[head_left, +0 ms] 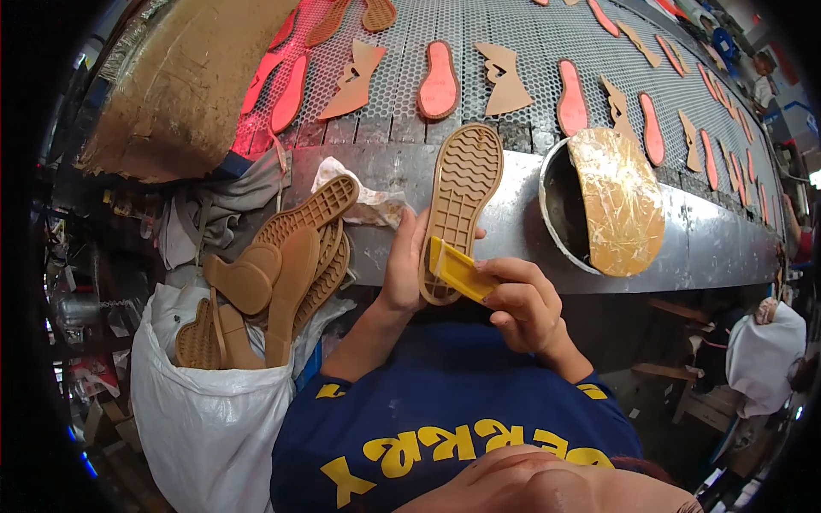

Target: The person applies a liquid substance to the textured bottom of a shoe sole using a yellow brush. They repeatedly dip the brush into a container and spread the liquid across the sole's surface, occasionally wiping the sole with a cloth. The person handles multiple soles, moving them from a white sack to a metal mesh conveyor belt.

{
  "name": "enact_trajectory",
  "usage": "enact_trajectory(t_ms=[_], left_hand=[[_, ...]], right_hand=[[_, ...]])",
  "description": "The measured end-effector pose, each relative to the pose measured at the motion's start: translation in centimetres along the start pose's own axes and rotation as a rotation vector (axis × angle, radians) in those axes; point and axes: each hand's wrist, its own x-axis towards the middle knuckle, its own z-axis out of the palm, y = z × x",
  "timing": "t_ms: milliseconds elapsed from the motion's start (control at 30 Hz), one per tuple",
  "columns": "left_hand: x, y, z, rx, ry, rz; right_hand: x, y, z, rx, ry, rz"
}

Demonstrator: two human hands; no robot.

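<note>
A tan rubber shoe sole stands in front of me, its wavy and gridded tread facing up. My left hand is closed around its left edge near the heel end. Between the thumb and fingers of my right hand is a flat yellow plastic tool with a raised rim. Its far end lies against the tread at the heel end. Just beyond my left hand a stained white rag rests on the metal ledge.
At left, a white sack brims with tan soles. A round metal pot, partly covered by a glue-smeared board, stands right. Beyond is a mesh conveyor carrying pink-faced soles and tan cut pieces. A worn panel rises at far left.
</note>
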Motion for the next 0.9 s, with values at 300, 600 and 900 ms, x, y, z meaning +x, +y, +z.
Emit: enact_trajectory(t_ms=[300, 600, 900], left_hand=[[0.1, -0.2, 1.8, -0.09, 0.026, -0.08], [-0.2, 0.1, 1.9, -0.227, -0.022, -0.156], [-0.3, 1.2, 4.2, -0.256, 0.13, -0.293]], right_hand=[[-0.5, -0.9, -2.1, 0.165, -0.076, 0.01], [-0.9, -0.6, -2.6, 0.451, -0.044, 0.111], [-1.1, 0.9, -2.6, 0.79, 0.064, 0.214]])
